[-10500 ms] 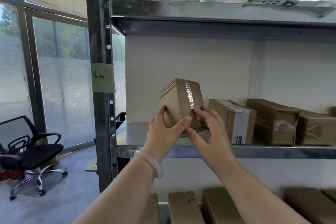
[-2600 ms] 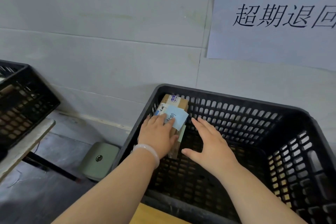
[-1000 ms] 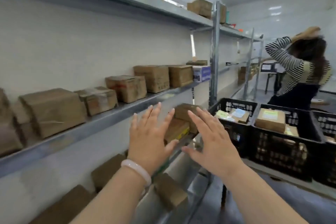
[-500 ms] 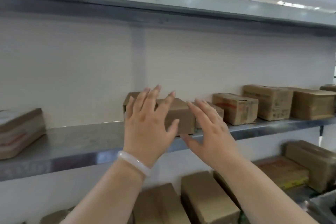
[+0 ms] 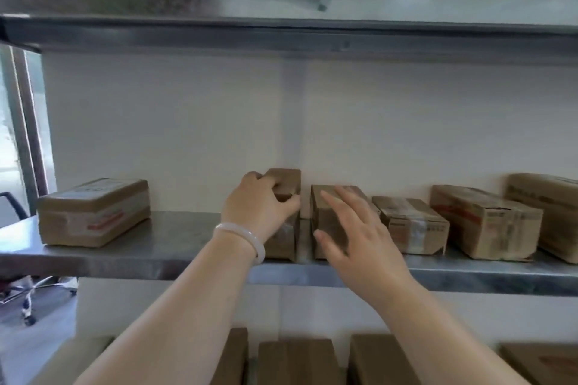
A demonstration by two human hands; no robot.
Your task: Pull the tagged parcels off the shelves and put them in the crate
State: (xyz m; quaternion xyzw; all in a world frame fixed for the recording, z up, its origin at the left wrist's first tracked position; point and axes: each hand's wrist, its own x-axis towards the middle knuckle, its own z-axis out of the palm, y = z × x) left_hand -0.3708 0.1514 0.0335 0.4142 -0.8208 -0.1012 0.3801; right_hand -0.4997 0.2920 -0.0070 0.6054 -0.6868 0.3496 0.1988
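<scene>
A row of brown cardboard parcels stands on the metal shelf (image 5: 162,247) in front of me. My left hand (image 5: 259,206) grips the top front corner of a narrow upright parcel (image 5: 286,184) in the middle of the shelf, fingers curled over its top. Just right of it stands a second narrow parcel (image 5: 328,212); my right hand (image 5: 356,228) hovers in front of it with fingers spread, holding nothing. No tag shows on any parcel from here. The crate is out of view.
A wider parcel (image 5: 93,211) lies at the shelf's left end. Three more parcels (image 5: 409,225) (image 5: 481,222) (image 5: 547,212) continue to the right. Further boxes (image 5: 297,359) sit on the shelf below. An upper shelf (image 5: 281,31) hangs overhead. An office chair base (image 5: 31,294) stands lower left.
Both hands were open and raised before the shelf half a second ago. My left hand has since curled onto the narrow parcel's top corner; the right hand has dropped toward the neighbouring parcel.
</scene>
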